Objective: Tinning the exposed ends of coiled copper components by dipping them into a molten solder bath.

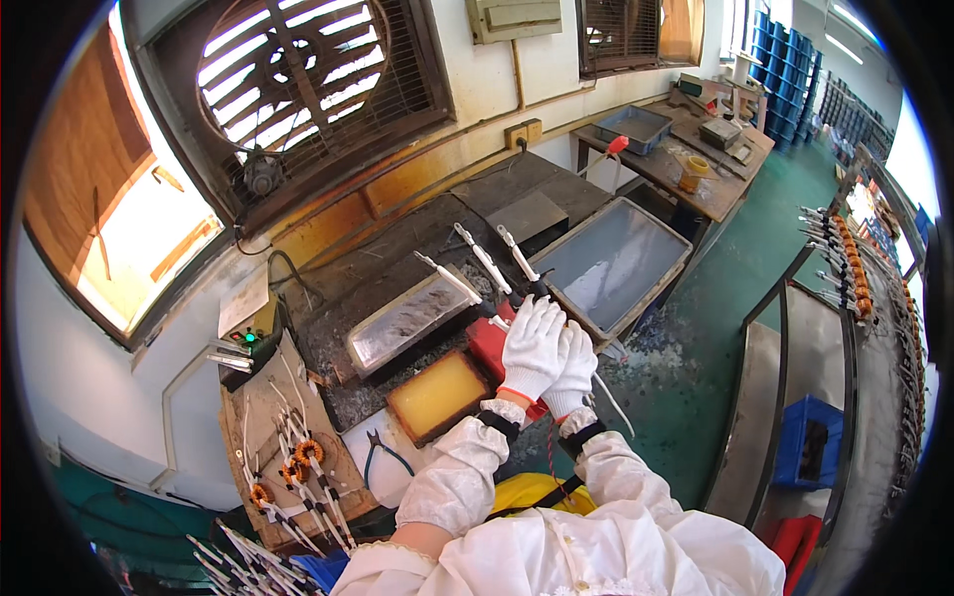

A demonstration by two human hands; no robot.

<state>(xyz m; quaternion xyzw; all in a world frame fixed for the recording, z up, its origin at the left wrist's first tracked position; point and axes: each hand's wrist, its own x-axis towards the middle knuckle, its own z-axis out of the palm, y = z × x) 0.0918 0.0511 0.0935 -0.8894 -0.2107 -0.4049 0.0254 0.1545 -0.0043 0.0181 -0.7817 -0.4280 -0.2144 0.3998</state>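
Observation:
My left hand (532, 343), in a white knit glove, closes over the black-sleeved part of several cables. Pressed against it, my right hand (573, 370) in a matching glove wraps the same bundle; its fingertips are partly hidden. White cable ends (484, 260) with silvery tips fan out beyond my fingers toward the metal-filled rectangular pot (412, 323). A thin white lead (616, 405) hangs out on the right of my right hand. Something red (486, 346) lies under and beside my left hand, mostly covered. Just left of it sits a tray with a yellow block (437, 395).
A large tray of grey liquid (618, 260) stands right of the cable ends. Blue-handled pliers (383, 459) lie left of my forearm, near cables with orange ring coils (308, 454). A rack (795, 368) holding more coils stands right. A fan (293, 70) fills the window.

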